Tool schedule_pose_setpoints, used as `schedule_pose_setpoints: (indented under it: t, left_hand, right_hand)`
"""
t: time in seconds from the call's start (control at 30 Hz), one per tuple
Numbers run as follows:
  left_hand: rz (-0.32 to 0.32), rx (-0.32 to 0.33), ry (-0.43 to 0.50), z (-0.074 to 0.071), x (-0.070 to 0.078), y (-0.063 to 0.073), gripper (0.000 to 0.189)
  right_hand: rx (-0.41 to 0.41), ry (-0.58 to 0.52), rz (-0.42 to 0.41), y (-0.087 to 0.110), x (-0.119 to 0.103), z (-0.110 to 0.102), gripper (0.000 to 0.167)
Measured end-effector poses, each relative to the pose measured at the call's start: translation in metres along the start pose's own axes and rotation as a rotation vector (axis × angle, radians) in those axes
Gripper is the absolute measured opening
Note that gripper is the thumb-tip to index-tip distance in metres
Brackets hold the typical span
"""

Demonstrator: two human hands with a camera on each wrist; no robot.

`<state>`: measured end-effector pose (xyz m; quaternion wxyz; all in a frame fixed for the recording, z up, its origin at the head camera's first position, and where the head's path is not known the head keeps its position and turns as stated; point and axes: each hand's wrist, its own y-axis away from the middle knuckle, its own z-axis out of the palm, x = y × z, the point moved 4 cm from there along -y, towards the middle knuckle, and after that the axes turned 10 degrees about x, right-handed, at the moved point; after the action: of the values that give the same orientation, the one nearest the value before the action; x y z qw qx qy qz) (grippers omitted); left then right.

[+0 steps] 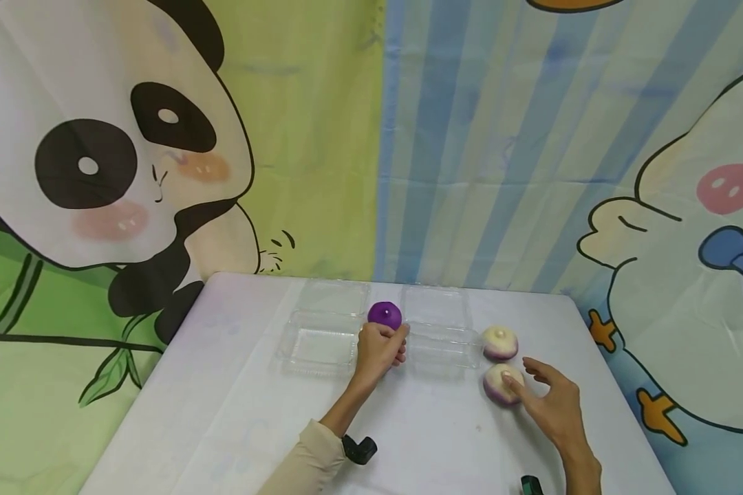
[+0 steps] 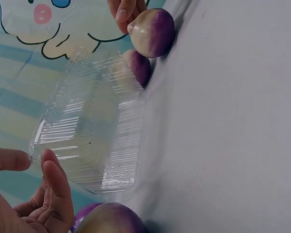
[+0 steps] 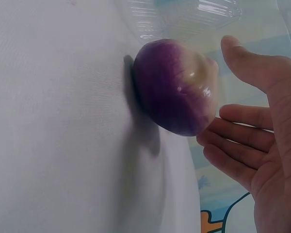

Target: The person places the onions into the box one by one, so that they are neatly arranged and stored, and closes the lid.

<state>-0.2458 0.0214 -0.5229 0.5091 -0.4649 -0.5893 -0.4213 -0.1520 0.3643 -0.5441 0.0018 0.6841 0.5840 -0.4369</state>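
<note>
My left hand [image 1: 380, 350] pinches the near-left edge of the right-hand clear plastic container [image 1: 444, 346], between thumb and fingers at its corner in the left wrist view. Just beyond this hand sits a round purple vegetable [image 1: 384, 314]. A purple and cream turnip [image 2: 111, 221] shows below the hand in the left wrist view; the hand mostly hides it from the head view. My right hand [image 1: 554, 405] is spread beside the nearer white and purple turnip [image 1: 501, 386], its thumb overlapping the top in the head view. A second turnip [image 1: 500, 342] lies behind that one.
Another clear container [image 1: 318, 347] stands with its lid back, left of my left hand. The right container's lid [image 1: 436, 306] also lies back. A dark green object [image 1: 531, 485] is at the near edge. A printed curtain [image 1: 322, 137] hangs behind the white table [image 1: 223, 412].
</note>
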Motion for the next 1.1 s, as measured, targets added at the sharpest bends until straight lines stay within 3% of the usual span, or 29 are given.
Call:
schedule_pose_setpoints:
  t: [0.57,1.1]
  left_hand:
    - [-0.082,-0.059,0.094,0.0,-0.007,0.006,0.025]
    - [-0.08,-0.018,0.084,0.005,-0.019,0.028,0.012]
  right_hand:
    - [-0.046,0.01,0.005,0.009,0.0,0.005,0.062]
    - [-0.144,0.006,0.081,0.019,-0.002,0.01,0.087]
